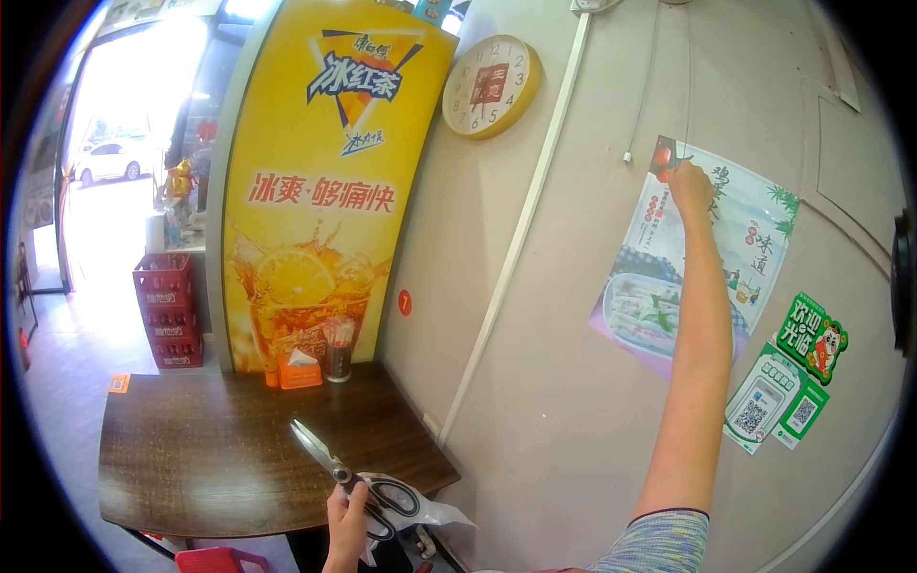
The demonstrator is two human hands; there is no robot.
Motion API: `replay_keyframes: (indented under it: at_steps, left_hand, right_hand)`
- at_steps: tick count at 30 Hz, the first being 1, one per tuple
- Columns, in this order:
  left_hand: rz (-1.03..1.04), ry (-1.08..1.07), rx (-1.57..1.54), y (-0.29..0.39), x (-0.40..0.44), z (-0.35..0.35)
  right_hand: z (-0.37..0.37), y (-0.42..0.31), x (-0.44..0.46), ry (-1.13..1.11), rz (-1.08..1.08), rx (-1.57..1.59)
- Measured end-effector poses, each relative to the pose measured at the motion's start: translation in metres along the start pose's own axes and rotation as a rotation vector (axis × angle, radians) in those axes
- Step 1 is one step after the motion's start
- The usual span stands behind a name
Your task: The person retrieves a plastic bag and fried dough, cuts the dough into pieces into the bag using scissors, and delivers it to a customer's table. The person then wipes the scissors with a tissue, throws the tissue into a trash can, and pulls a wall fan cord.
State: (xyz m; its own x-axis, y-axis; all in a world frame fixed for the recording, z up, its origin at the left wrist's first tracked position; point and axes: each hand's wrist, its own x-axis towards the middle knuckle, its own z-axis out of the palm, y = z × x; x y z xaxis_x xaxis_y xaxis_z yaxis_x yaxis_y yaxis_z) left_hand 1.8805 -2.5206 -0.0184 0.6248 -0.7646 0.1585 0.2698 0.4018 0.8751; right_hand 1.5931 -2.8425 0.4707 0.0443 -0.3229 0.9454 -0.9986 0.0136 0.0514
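Observation:
My left hand point(347, 520) holds scissors point(342, 473) with black handles, the blades pointing up and left over the near edge of the dark wooden table point(210, 468). A crumpled piece of clear plastic point(435, 512) hangs beside the scissor handles at the same hand. My right arm reaches up to the wall, and my right hand point(692, 187) is closed at the upper part of a food poster point(650, 258), near a thin hanging cord point(688, 86). What its fingers pinch is too small to make out.
An orange tissue box point(300, 371) and a holder of utensils point(338, 351) stand at the table's back edge, before a yellow drink banner point(325, 220). Red crates point(170, 310) are stacked left. A clock point(491, 87) and green signs point(812, 337) are on the wall; a red stool point(222, 560) is below.

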Motion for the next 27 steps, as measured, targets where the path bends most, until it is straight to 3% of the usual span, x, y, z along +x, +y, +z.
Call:
replay_keyframes:
  at_steps: [27]
  left_hand:
    - [0.022, -0.002, -0.018, 0.004, -0.012, 0.001]
  right_hand:
    - [0.009, 0.005, 0.005, 0.059, 0.044, 0.038]
